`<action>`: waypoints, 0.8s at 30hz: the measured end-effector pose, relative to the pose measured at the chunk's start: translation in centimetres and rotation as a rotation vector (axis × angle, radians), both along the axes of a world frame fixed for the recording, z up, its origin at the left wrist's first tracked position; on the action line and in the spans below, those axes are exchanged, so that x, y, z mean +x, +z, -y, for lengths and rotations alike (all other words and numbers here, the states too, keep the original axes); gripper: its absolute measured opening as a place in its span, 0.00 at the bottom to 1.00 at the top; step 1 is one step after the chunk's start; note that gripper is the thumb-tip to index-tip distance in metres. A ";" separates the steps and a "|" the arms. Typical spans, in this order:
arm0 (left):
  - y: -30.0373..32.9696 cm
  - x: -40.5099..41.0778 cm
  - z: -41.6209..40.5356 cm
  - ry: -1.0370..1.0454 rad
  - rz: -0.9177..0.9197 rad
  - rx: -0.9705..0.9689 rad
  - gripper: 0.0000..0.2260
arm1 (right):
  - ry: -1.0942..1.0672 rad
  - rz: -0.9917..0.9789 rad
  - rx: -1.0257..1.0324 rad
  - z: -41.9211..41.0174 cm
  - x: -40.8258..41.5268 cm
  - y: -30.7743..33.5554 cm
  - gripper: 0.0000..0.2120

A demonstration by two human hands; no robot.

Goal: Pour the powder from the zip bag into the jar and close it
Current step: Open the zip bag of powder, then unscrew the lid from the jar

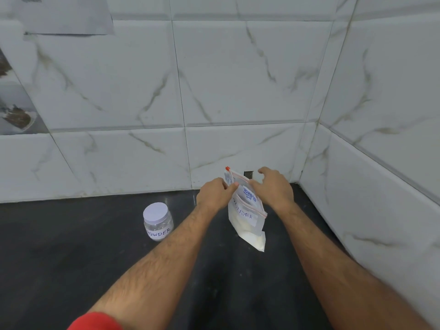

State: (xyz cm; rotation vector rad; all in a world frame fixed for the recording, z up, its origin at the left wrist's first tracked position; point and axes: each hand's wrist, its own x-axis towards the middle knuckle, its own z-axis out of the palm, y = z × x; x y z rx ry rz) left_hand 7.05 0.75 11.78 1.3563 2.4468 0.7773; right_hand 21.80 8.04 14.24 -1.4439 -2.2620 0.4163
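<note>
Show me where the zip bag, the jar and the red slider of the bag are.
zip bag (247,225): head view, on its lower front, below the label.
jar (156,211): head view, on its white lid.
red slider (227,168): head view, at the bag's top corner.

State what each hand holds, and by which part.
Both hold the zip bag by its open top: the left hand pinches one lip, the right hand the other.

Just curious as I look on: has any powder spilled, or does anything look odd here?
No spill shows on the dark counter. The jar stands upright, lid on. Both hands, left hand and right hand, hold the zip bag by its top, tilted.
</note>
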 end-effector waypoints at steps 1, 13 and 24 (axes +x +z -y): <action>0.0 -0.3 0.2 -0.005 0.037 0.017 0.16 | 0.000 -0.027 0.051 0.4 -0.3 0.4 0.22; -2.3 -7.0 6.3 -0.006 0.228 0.222 0.11 | 0.245 -0.302 -0.062 9.8 -7.4 -1.2 0.14; -6.7 -17.2 13.2 0.065 -0.026 -0.127 0.37 | 0.269 -0.177 -0.415 13.2 -11.8 -9.4 0.17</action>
